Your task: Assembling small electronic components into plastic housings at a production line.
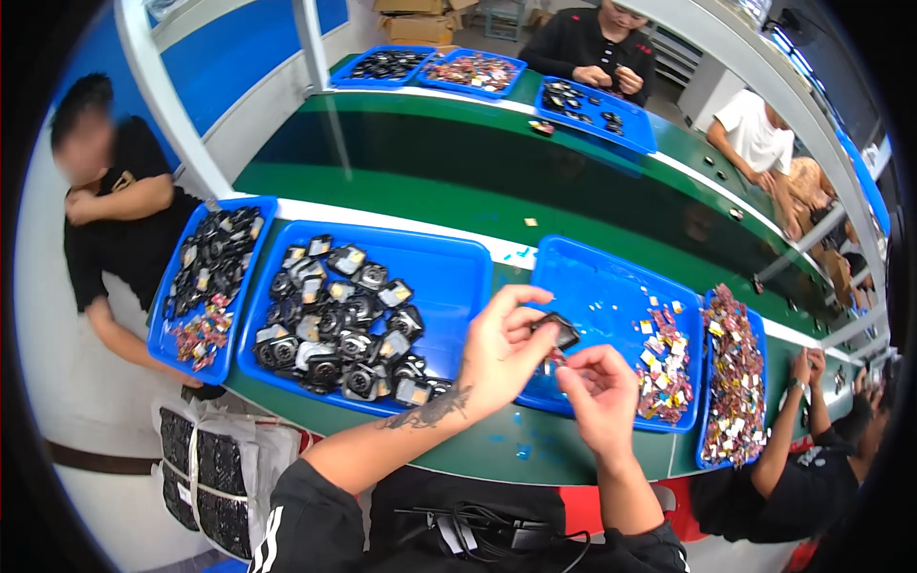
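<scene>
Black, squarish casing (558, 329) is what I've got in my left hand (511, 344) right now, just right of centre in the frame, thumb on one side and fingers curled round the other. My right hand (600, 382) is just below and to the right of it, thumb and fingertips drawn together next to a tiny reddish bit (554, 357) under the casing. Can't tell if they're actually pinching that bit, it's too small and blurry.

Both hands are over the near edge of a blue tray (576, 272) right of centre, with a pile of reddish and white scraps (666, 372) at its right end and some small light crumbs scattered across its floor. Just beside it, further right, a narrow tray (761, 334) is heaped with more of the same kind of scraps.

Left of centre there's a wide tray (444, 286) full of black casings (358, 325), some with round lens-like faces up. Next to that, toward the left edge, another tray (245, 306) has dark parts plus a little reddish heap at its near end. All four sit on a green bench (458, 447). Top centre, a co-worker (590, 43) has both hands up behind another blue tray (626, 138).
</scene>
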`<state>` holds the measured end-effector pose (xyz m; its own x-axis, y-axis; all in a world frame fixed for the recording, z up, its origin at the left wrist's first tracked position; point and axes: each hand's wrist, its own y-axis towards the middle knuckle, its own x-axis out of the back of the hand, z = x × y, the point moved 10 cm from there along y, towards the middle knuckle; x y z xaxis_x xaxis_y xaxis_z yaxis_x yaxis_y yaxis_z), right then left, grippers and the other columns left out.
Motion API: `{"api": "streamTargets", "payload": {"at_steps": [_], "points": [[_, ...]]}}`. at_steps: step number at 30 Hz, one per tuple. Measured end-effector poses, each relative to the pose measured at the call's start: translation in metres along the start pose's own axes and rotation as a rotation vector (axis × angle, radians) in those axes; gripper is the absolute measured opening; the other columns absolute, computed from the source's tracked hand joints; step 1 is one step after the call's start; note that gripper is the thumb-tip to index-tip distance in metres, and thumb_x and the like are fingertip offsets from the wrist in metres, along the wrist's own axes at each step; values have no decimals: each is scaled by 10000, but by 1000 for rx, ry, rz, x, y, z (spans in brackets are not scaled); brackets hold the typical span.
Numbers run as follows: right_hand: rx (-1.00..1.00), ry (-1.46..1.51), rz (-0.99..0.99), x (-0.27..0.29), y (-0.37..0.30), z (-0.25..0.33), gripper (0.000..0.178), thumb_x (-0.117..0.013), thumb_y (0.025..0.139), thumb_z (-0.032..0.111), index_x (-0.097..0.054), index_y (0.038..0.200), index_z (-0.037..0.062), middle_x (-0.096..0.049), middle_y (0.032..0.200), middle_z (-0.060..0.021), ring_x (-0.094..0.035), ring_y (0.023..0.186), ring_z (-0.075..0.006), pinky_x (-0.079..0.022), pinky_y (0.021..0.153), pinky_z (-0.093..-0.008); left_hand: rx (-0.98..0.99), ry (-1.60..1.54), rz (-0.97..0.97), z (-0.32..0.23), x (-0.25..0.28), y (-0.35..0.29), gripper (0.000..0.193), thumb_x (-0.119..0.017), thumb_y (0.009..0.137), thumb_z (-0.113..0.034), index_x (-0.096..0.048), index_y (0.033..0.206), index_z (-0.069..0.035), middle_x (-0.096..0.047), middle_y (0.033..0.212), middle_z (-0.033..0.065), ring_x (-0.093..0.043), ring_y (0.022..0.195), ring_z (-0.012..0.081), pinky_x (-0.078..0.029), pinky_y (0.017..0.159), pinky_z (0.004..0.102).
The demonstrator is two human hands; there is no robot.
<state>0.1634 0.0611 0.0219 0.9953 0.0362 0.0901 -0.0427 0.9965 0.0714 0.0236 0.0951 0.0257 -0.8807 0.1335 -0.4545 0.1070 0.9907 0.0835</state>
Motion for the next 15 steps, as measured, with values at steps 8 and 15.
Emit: {"api": "streamTargets", "payload": {"at_steps": [8,15], "points": [[-75,448,17,12,2,9,152,-631,859,-37,-568,996,-20,-655,856,-84,-625,711,-115,-529,662,-243,-308,565,462,-32,-41,-14,336,-597,877,-9,-583,1213,-19,-529,1230,146,-596,1069,229,-505,876,319],[-76,359,105,13,0,16,171,-595,888,-40,-598,1059,-51,-662,935,-116,-656,773,-146,-558,728,-267,-517,742,364,-52,-40,-18,204,-715,798,-25,-700,1000,-3,-659,1064,147,-676,899,249,-555,756,311]]}}
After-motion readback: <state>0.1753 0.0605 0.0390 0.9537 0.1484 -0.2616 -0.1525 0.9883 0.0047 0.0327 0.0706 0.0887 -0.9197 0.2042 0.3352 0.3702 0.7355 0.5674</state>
